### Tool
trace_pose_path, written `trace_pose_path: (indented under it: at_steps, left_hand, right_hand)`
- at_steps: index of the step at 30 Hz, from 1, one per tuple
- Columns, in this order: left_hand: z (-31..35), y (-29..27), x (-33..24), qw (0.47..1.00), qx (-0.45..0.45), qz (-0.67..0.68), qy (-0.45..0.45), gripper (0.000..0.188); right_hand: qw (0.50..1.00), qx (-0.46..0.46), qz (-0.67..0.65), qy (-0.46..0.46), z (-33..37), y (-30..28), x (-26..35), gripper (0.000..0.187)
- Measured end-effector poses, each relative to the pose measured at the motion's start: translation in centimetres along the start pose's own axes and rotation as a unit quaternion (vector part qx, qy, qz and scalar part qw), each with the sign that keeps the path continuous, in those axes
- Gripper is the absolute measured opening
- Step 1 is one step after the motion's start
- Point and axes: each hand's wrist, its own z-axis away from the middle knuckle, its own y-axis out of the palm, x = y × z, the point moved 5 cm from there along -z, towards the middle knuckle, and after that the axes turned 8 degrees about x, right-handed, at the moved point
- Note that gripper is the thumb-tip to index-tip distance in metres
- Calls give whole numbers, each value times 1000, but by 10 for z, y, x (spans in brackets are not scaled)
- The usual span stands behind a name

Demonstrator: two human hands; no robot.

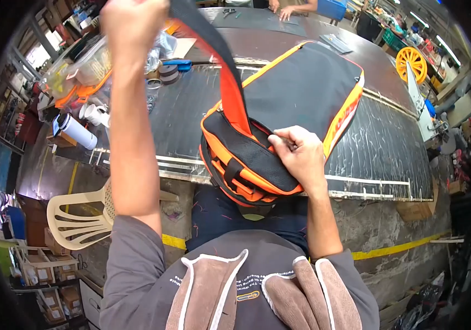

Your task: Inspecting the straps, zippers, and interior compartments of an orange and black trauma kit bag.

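A black bag (301,82) with orange trim lies across the edge of the worktable, its near end toward me. From its opening a long black strip with an orange underside (227,66) is drawn up in an arc to the upper left. My left hand (136,25), raised high and slightly blurred, is closed around the far end of that strip, which the hand partly hides. At the bag's opening, my right hand (304,157) is closed, pinching the black rim between thumb and fingers.
Left on the dark worktable (180,118) stand a white bottle (76,131), mugs (97,115), tape rolls (168,73) and plastic bags. A beige plastic chair (78,220) is below. Another person's hands (285,12) work at the far side. A yellow wheel (411,65) is at right.
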Motion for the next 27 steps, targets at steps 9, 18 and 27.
trace_pose_path:
  at_steps: [9, 18, 27]
  left_hand:
    - [125, 118, -52, 974, 227, -8, 9, 27]
    - [280, 155, -48, 877, 436, -195, 49, 23]
    - [263, 171, -41, 859, 479, 10, -178, 34]
  right_hand:
    - [997, -66, 29, -2, 27, -20, -15, 21]
    - [992, -99, -72, -4, 26, -16, -19, 17]
    - [988, -128, -84, -10, 17, -29, -17, 12]
